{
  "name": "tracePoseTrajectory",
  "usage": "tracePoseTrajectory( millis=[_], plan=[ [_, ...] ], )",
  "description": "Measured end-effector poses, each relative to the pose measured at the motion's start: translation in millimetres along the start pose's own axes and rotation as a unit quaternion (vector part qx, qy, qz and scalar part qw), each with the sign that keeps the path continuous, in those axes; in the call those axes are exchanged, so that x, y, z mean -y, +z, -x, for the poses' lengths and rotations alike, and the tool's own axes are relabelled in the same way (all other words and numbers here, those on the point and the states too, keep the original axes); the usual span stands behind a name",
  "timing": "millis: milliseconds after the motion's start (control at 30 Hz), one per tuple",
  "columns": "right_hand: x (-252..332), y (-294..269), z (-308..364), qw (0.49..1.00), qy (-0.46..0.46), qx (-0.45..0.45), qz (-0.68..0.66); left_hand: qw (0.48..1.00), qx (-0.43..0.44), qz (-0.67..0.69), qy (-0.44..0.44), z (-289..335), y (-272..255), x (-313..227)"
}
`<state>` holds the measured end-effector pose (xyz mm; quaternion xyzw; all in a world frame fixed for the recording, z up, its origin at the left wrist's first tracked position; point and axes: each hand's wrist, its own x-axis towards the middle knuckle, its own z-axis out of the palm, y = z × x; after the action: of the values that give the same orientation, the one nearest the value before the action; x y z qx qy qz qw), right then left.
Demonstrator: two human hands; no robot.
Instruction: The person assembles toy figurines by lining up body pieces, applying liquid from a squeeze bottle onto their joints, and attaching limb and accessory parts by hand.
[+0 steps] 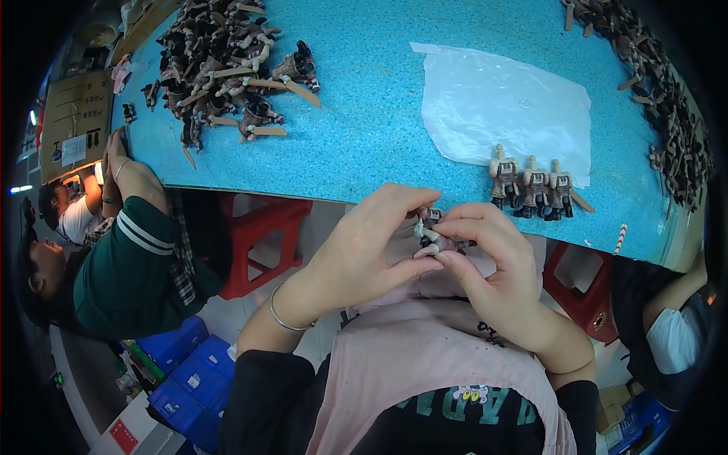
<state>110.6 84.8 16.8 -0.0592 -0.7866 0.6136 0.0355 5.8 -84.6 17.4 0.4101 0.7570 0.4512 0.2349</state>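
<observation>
Between my two hands, just off the table's near edge, is a small toy figure (447,243) with brown clothing and pale limbs. The fingers and thumb of my left hand (356,246) close on one side of it. My right hand (497,262) pinches it from the other side with thumb and fingers. Parts of the figure are covered by my fingertips. Beyond my right hand, three similar toy figures (535,186) lie in a row at the lower edge of a clear plastic bag (508,106).
The blue table (356,98) carries a heap of toy figures (220,68) at the far left and another heap (652,91) along the right edge. A person in a green sleeve (129,258) sits at left. Red stools (262,239) and blue bins (197,379) stand below the table.
</observation>
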Motion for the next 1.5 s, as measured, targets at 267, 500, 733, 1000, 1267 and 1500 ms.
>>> tracePoseTrajectory(
  millis=[267,500,733,1000,1267,1500],
  plan=[
    [-1.3,2.7,1.8,1.0,-0.007,-0.017,0.013,1.0,0.001,0.005,0.006,-0.7,-1.3,-0.3],
    [-3.1,2.9,1.0,1.0,-0.005,-0.02,0.001,0.994,0.002,0.097,-0.047,-1.1,-4.0,10.6],
    [-1.1,3.5,-1.0,0.999,0.018,-0.028,-0.019,0.998,-0.009,0.054,0.006,-3.2,-1.0,17.1],
    [3.6,0.3,-1.2,0.999,-0.026,-0.02,-0.011,0.988,-0.122,0.095,0.004,8.3,6.0,20.1],
    [8.3,-0.7,5.5,0.909,0.169,-0.044,-0.379,0.951,-0.196,0.24,0.005,17.4,7.7,6.9],
    [2.2,-4.1,8.7,0.889,0.217,0.057,-0.4,0.976,-0.103,0.194,0.004,25.1,0.8,15.2]
  ],
)
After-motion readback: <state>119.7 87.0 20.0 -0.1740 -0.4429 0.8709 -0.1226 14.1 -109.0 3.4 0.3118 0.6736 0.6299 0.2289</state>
